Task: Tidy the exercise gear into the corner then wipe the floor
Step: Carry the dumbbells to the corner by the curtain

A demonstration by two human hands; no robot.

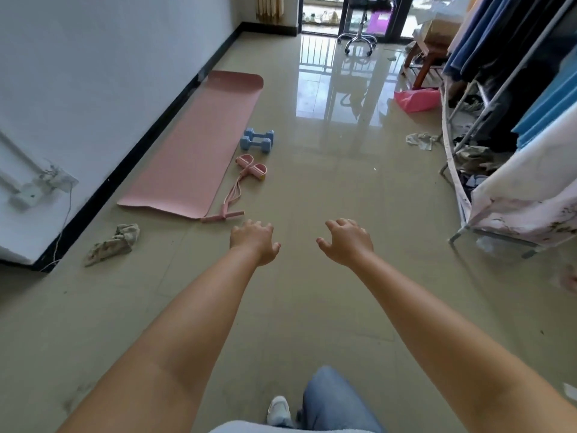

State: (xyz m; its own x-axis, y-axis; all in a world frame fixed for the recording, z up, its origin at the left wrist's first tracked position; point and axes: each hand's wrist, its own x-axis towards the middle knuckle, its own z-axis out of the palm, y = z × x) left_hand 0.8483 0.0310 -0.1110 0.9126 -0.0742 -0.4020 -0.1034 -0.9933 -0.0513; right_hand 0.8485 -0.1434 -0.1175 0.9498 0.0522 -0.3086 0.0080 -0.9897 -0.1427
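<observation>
A pink exercise mat (199, 145) lies unrolled on the tiled floor along the left wall. Two light blue dumbbells (257, 140) sit side by side at its right edge. A pink pedal resistance band (237, 185) stretches beside the mat, its handle bar nearest me. A crumpled rag (114, 243) lies by the black skirting. Both my arms reach forward over the floor. My left hand (254, 242) hovers just short of the band's handle, fingers loosely curled, holding nothing. My right hand (346, 240) hangs beside it, likewise holding nothing.
A clothes rack (499, 98) with hanging garments and cloth covers lines the right side. A pink bag (416, 100) and a second rag (420, 140) lie near it. A wheeled chair base (357, 42) stands by the far balcony door. A cable hangs from a wall socket (40, 185).
</observation>
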